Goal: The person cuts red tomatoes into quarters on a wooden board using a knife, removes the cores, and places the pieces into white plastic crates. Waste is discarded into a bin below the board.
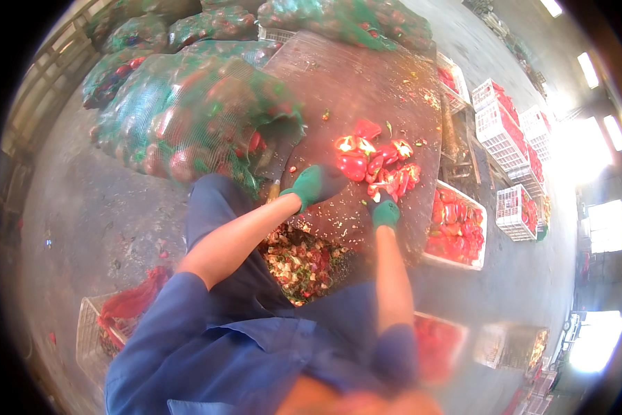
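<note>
Cut red bell peppers (394,181) lie in a loose pile on a brown work table (342,83), some halved with pale cores and seeds showing. My left hand (318,185), in a green glove with dark fingers, reaches over the table just left of the pile; its fingers are blurred. At the pile's near side, my gloved right hand (385,211) touches or nearly touches pepper pieces, its fingers mostly hidden. Whether either hand grips anything is unclear. A broad-bladed knife (275,162) with a wooden handle lies left of my left hand, beside the green mesh sack (186,114) of peppers.
More mesh sacks (212,23) are heaped at the back left. A white crate (456,228) of red peppers stands against the table's right side, with stacked crates (502,129) beyond. Pepper scraps (303,264) lie below the near table edge. Lower left is a crate (90,327) with red netting.
</note>
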Tool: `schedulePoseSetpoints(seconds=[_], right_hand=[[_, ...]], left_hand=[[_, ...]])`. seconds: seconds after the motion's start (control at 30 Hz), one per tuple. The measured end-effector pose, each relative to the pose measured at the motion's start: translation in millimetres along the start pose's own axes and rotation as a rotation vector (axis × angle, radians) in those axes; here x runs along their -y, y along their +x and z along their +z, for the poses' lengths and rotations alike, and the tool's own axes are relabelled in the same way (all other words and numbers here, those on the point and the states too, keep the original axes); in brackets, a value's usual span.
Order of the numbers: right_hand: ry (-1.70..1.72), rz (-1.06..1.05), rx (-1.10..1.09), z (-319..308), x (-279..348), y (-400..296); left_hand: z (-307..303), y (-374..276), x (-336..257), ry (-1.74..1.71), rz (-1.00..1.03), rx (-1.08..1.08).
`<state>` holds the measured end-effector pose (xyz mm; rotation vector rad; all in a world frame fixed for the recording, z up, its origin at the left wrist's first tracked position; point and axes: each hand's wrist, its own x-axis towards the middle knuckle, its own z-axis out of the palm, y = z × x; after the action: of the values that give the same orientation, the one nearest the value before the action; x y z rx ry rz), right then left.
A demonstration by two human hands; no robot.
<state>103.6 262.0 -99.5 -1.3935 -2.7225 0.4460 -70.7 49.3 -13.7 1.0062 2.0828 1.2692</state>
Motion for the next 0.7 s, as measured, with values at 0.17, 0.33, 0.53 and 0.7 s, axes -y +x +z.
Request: schedulePoseSetpoints(seconds=[0.17,0.33,0.53,0.7], right_hand=[[-0.03,-0.008,0.017,17.2,-13.5,-2.0],[0.015,-0.1,-0.128,46.7,-90.5,-7.6],[0.631,0.021,0.056,16.2,-62.6,-58.4],[1.036,0.125,0.356,-56.6,11.1,-110.0]], left_hand=[[-12.4,-0.7,-11.4,0.077,-0.034,0.022],[-2.0,1.7,-23.1,0.054,-0.02,0.046],[19.1,4.6,16.4,-0.041,-0.198,0.25],[46.2,-9.5,42.4,-0.432,-0.569,0.512]])
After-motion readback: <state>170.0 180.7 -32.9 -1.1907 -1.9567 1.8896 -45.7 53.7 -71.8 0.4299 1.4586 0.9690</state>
